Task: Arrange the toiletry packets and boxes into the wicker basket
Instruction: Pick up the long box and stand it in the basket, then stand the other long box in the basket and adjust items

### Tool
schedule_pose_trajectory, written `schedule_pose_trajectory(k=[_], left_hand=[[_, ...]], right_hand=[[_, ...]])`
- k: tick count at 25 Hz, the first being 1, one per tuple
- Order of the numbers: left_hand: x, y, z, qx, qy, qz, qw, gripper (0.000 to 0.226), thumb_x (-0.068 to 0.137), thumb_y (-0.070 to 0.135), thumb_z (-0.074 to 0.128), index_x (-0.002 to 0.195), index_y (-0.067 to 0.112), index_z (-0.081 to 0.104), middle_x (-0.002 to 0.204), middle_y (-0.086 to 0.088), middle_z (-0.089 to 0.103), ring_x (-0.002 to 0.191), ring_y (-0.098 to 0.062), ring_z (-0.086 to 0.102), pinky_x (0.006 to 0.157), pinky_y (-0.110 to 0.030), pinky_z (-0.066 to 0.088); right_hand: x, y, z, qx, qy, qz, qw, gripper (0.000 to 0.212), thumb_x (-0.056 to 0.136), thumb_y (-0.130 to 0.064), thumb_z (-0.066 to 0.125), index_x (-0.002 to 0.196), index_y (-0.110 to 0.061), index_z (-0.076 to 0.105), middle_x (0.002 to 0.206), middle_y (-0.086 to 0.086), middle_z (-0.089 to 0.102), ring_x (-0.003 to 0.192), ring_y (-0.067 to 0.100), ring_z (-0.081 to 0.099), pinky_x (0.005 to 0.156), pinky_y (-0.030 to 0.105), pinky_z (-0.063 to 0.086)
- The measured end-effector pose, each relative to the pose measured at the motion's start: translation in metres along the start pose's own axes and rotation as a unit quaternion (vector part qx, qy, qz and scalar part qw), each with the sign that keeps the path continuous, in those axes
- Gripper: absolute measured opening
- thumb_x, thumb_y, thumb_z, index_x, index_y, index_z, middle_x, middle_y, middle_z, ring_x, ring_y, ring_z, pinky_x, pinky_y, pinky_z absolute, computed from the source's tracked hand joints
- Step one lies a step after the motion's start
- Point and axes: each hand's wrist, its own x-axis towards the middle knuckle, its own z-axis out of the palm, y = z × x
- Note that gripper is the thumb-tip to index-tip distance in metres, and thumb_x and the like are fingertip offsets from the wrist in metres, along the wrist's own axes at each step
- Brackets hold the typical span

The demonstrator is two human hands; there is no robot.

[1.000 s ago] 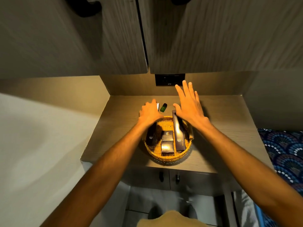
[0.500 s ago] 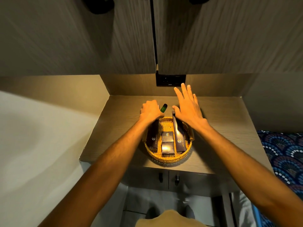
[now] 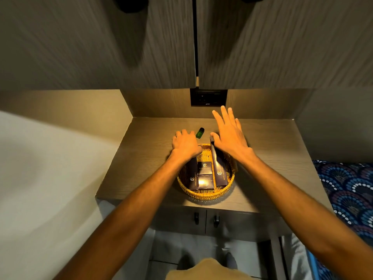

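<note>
Basket [image 3: 203, 194] of wicker sits at the worktop [image 3: 272, 158] front edge, centred; dark packets and boxes [image 3: 205, 167] lie flat inside — one long packet [image 3: 218, 168] leans on the far rim; left hand [image 3: 186, 144] is curled over that rim, grip unclear; right hand [image 3: 230, 136] is spread flat, thumb touching the long packet's top end; green bottle [image 3: 200, 132] lies behind the basket.

Both bare forearms come up from the bottom corners of the frame and angle in toward the middle. Left hand [image 3: 186, 145] sits just left of center, palm down, fingers curled under so you mostly see knuckles. Right hand [image 3: 229, 136] is right of center and a bit higher, palm down and flat, fingers [image 3: 225, 114] spread and pointing to the top of the frame, thumb tucked inward.
</note>
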Motion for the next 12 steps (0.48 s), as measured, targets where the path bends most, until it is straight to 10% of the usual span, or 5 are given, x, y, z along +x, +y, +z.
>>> schedule_pose_trajectory(k=[5, 12], left_hand=[[0.0, -0.015, 0.006, 0.025, 0.131, 0.101, 0.986, 0.075, 0.105, 0.051, 0.04, 0.167, 0.021, 0.009, 0.174, -0.015, -0.004, 0.16, -0.037, -0.013, 0.13, -0.054, 0.003], [0.006, -0.034, 0.012, 0.033, 0.154, 0.076, 0.985, 0.071, 0.107, 0.054, 0.025, 0.166, 0.022, 0.002, 0.173, -0.013, -0.012, 0.158, -0.035, -0.019, 0.13, -0.053, -0.006]], right_hand=[[0.015, 0.0, 0.006, -0.008, -0.074, -0.029, 0.997, 0.068, 0.098, -0.032, 0.059, 0.158, -0.013, 0.035, 0.171, 0.016, 0.018, 0.161, 0.034, 0.008, 0.126, 0.057, 0.024], [0.072, -0.033, 0.007, -0.114, -0.284, -0.104, 0.946, 0.051, 0.097, -0.016, 0.063, 0.147, -0.02, 0.054, 0.156, 0.012, 0.049, 0.147, 0.032, 0.043, 0.118, 0.049, 0.04]])
